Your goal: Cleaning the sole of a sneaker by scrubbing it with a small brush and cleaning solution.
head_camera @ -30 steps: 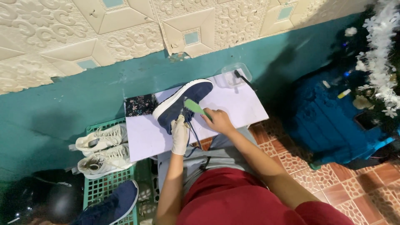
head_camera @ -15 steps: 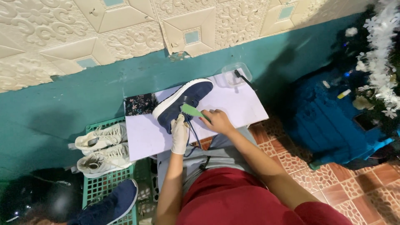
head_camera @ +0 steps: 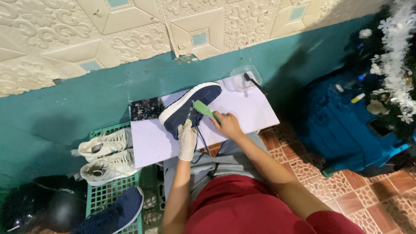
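Sneaker: navy sneaker (head_camera: 187,107) with a white sole, laid tilted on the white board (head_camera: 247,110) against the teal wall.
Left hand (head_camera: 187,139): white-gloved, fingers closed on the sneaker's near side.
Right hand (head_camera: 227,125): bare, fingers clamped on a green brush (head_camera: 202,108), whose head is pressed to the sneaker.
Container: clear plastic container (head_camera: 245,77) at the board's far corner.
Crate: green crate (head_camera: 110,190), on which white sneakers (head_camera: 105,156) are placed.
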